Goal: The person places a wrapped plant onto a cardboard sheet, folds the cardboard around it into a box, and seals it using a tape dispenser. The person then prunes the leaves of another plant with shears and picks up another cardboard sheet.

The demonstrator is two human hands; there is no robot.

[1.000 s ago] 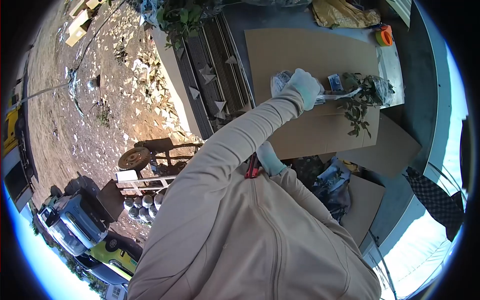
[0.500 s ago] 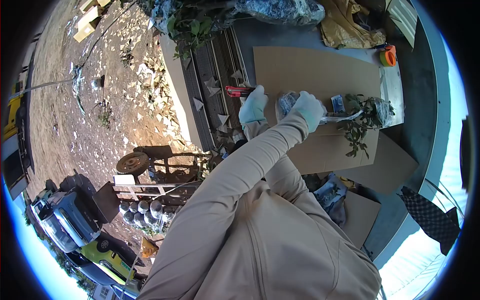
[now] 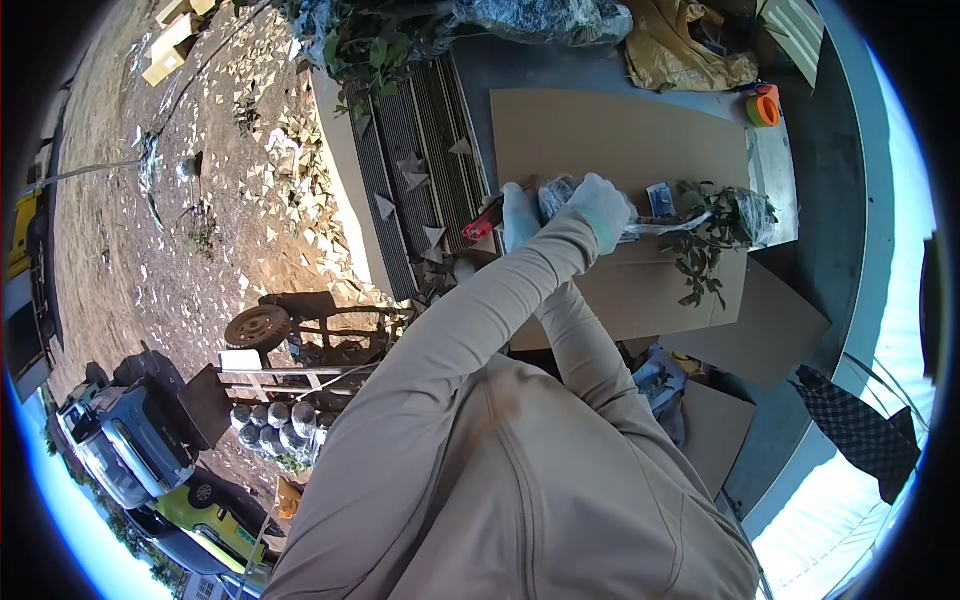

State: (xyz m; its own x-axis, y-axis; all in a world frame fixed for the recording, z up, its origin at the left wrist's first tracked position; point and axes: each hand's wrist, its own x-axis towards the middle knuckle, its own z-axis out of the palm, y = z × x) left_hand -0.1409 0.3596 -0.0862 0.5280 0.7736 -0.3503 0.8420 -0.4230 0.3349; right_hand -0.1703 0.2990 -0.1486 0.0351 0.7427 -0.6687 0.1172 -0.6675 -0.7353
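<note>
On the cardboard (image 3: 620, 125), the left hand (image 3: 600, 208) clamps the plant (image 3: 690, 224), plastic (image 3: 757, 216) already around both ends, completeness unclear; the right hand (image 3: 519, 216) grips a red tool (image 3: 481, 225) by the cardboard's left edge.

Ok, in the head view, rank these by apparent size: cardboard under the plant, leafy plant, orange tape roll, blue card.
1. Cardboard, though partly covered
2. Leafy plant, partly hidden by the hands
3. Orange tape roll and blue card: too alike to rank
</note>
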